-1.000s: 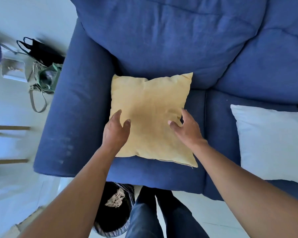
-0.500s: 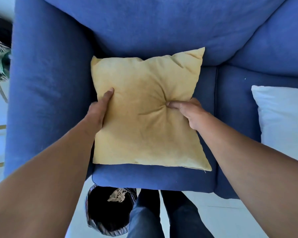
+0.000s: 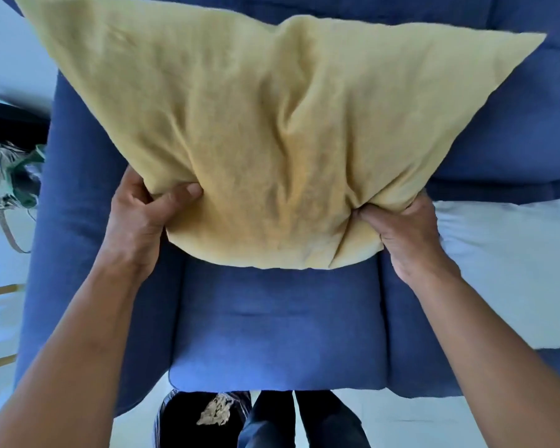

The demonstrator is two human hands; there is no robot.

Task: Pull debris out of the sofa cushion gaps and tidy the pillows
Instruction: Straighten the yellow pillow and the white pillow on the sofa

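A yellow pillow (image 3: 256,130) is held up off the blue sofa's seat cushion (image 3: 278,324), filling the upper half of the view and hiding the backrest. My left hand (image 3: 139,218) grips its lower left edge, thumb pressed into the fabric. On the other side, my right hand (image 3: 404,231) grips the lower right edge, bunching the cloth into folds. The seat cushion below lies bare. A white pillow (image 3: 511,266) lies on the neighbouring seat cushion at the right.
The sofa's left armrest (image 3: 78,221) runs down the left side. A black bin bag (image 3: 204,418) with crumpled debris inside stands on the floor by my legs. Bags (image 3: 17,169) lie on the floor beyond the armrest, near wooden legs (image 3: 0,291).
Both hands have closed on the yellow pillow's lower edges and lifted it off the seat toward the camera. The seat cushion beneath it is now exposed.
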